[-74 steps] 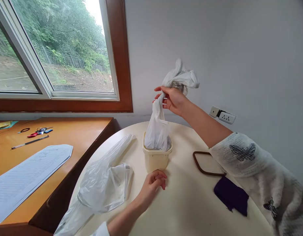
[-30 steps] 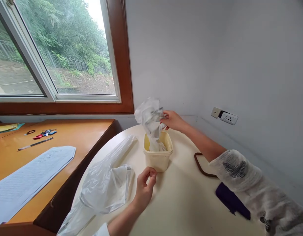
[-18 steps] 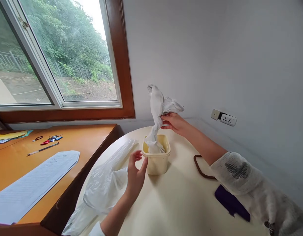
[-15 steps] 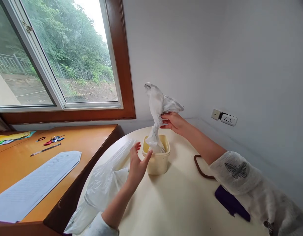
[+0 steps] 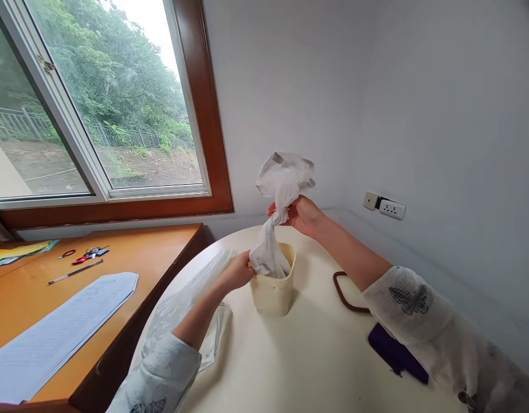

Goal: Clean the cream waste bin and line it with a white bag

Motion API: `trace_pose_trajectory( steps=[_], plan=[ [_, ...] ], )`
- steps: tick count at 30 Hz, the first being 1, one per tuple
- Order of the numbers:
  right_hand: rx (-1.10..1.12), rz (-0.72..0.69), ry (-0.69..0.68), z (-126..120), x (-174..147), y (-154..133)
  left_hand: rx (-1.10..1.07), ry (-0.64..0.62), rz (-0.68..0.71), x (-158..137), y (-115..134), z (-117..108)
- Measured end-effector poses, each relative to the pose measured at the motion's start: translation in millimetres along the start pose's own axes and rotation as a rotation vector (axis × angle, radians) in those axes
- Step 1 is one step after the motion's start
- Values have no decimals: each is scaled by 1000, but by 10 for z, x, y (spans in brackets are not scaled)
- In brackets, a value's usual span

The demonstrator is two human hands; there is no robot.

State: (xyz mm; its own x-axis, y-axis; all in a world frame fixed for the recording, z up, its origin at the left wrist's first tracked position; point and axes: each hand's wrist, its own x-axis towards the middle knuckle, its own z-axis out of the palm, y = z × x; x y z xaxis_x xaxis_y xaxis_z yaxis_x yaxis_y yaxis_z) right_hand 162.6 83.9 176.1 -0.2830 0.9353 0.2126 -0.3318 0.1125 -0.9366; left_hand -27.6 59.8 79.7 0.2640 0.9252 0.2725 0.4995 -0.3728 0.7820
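Note:
A white plastic bag, twisted at its neck, stands up out of a small cream-coloured plastic bin on the round table. My right hand grips the twisted neck from the right, above the bin; the bag's loose top fans out over my fingers. At the bin's left rim is my left hand, closed against it beside the bag; its fingertips are partly hidden. The bag's lower end sits inside the bin, so its contents are not visible.
Clear plastic sheeting lies left on the cream table, under my left arm. To the right are a brown rounded frame and a purple piece. An orange desk holds papers, a pen and keys.
My left hand has closed in on the bin's left rim. The bag's top has spread and tipped over my right hand, and its lower part has shifted left at the rim.

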Motion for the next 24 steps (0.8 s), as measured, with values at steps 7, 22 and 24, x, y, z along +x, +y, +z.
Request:
trace_pose_trajectory(
  steps=[7, 22, 24],
  plan=[
    [115, 58, 3, -87, -79, 11, -70, -291, 43, 7, 115, -184],
    [180, -153, 34, 6, -155, 486, -77, 268, 132, 111, 551, 107],
    [84, -178, 2, -17, -226, 533, -12, 329, 114, 145, 530, 115]
  ],
)
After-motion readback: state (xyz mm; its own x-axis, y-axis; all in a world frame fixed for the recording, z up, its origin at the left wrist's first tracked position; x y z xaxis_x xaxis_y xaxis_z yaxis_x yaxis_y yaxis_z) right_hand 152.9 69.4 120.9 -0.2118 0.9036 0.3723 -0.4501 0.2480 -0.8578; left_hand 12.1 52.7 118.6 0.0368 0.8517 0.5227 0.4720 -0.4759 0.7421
